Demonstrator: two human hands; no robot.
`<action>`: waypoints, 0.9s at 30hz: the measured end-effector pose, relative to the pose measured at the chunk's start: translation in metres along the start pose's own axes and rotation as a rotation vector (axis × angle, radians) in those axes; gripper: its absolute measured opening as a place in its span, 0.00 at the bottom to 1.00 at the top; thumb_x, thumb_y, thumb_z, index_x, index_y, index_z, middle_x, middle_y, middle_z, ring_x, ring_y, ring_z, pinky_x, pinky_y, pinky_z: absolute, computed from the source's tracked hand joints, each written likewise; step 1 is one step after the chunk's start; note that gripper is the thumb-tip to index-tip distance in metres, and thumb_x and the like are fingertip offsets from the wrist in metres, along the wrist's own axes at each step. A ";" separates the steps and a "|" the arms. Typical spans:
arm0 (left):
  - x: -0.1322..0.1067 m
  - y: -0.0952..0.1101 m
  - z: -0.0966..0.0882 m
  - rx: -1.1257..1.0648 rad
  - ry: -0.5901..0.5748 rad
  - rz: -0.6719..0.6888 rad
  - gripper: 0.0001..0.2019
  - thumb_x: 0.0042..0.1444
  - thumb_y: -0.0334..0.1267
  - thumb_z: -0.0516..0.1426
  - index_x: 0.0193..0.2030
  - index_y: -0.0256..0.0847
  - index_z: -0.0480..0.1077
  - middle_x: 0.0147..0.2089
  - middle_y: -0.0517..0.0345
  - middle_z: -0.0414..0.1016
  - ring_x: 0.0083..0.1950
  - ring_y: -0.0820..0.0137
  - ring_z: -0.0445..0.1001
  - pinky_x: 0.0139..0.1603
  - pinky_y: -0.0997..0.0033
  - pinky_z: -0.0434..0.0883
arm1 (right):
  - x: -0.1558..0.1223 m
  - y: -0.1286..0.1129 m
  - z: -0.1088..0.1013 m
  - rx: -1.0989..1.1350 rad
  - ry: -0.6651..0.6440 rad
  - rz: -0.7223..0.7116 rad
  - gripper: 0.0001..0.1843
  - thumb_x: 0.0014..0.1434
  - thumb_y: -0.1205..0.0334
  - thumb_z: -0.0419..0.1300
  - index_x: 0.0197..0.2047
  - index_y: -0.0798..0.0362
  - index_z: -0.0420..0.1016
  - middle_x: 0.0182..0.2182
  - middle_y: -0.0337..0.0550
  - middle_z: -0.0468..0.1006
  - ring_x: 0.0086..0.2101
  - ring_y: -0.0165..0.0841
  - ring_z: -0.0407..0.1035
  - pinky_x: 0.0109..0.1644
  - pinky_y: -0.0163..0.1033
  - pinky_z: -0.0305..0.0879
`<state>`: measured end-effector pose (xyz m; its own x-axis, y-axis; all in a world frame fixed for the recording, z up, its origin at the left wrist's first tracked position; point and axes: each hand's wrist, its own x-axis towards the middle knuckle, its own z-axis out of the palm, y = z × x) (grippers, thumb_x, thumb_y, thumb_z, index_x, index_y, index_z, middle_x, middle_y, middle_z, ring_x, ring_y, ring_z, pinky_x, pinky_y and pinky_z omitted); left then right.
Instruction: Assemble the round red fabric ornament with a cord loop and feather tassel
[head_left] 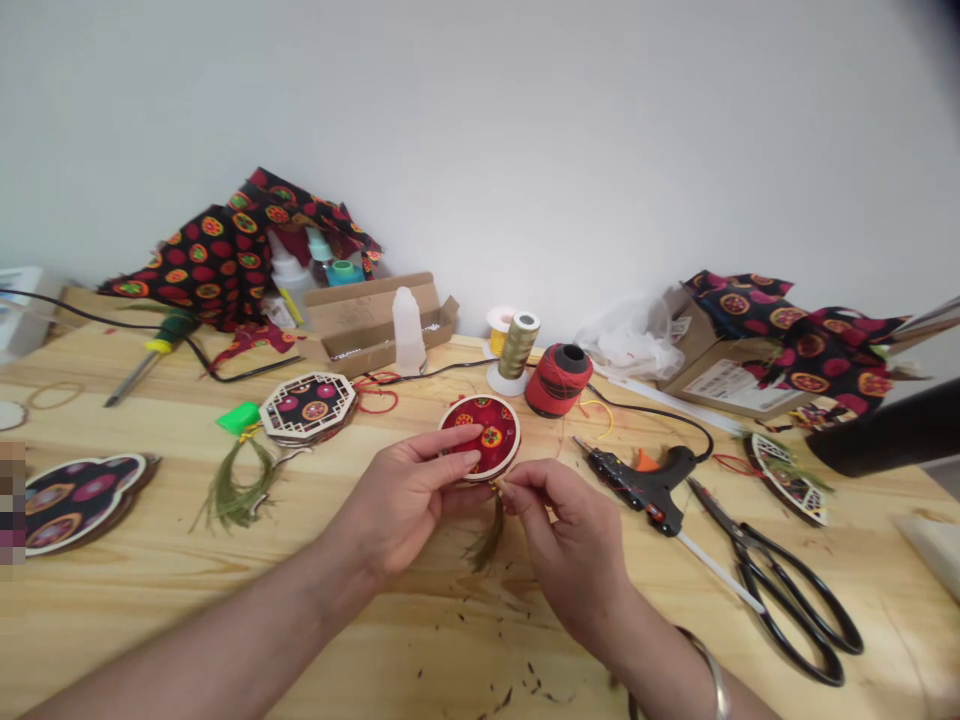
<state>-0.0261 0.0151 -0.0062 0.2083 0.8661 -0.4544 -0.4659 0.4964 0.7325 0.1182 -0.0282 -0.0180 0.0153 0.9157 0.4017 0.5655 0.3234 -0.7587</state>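
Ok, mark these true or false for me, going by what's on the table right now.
1. The left hand holds a round red fabric disc. True.
2. The scissors lie to the left of the hands. False: they lie to the right, past the hot glue gun.
3. The red thread spool sits inside the cardboard box. False: it is on the wooden table, behind the disc.
4. A green feathery tassel hangs below the disc, near the right hand. True.
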 end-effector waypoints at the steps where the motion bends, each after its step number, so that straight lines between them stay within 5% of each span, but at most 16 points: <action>1: 0.000 0.000 0.000 0.000 0.003 0.006 0.11 0.48 0.19 0.58 0.38 0.31 0.76 0.34 0.47 0.81 0.31 0.68 0.79 0.34 0.70 0.78 | 0.000 0.000 0.000 0.003 -0.004 0.010 0.06 0.56 0.71 0.55 0.29 0.53 0.71 0.25 0.38 0.76 0.26 0.27 0.69 0.30 0.30 0.64; 20: 0.003 -0.001 -0.001 0.024 -0.003 0.034 0.10 0.48 0.20 0.59 0.37 0.31 0.76 0.36 0.47 0.81 0.34 0.69 0.79 0.36 0.72 0.77 | 0.001 0.004 0.000 0.184 -0.032 0.172 0.08 0.60 0.64 0.53 0.33 0.53 0.73 0.24 0.38 0.74 0.26 0.28 0.67 0.31 0.32 0.64; 24: 0.003 -0.001 -0.002 0.038 -0.009 0.021 0.11 0.48 0.21 0.60 0.38 0.32 0.76 0.37 0.46 0.81 0.36 0.67 0.79 0.35 0.72 0.77 | 0.008 0.006 -0.002 0.388 0.050 0.343 0.14 0.61 0.54 0.51 0.35 0.55 0.72 0.23 0.40 0.72 0.22 0.27 0.66 0.25 0.32 0.65; 27: 0.002 0.000 0.000 0.044 -0.009 0.004 0.10 0.47 0.20 0.60 0.36 0.32 0.77 0.36 0.47 0.81 0.34 0.67 0.79 0.33 0.72 0.77 | 0.016 0.010 -0.005 0.555 -0.013 0.572 0.21 0.56 0.44 0.54 0.33 0.56 0.71 0.19 0.38 0.70 0.17 0.26 0.63 0.17 0.30 0.60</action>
<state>-0.0255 0.0165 -0.0073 0.2142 0.8685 -0.4470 -0.4289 0.4948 0.7558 0.1277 -0.0119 -0.0166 0.1675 0.9772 -0.1306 -0.0209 -0.1290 -0.9914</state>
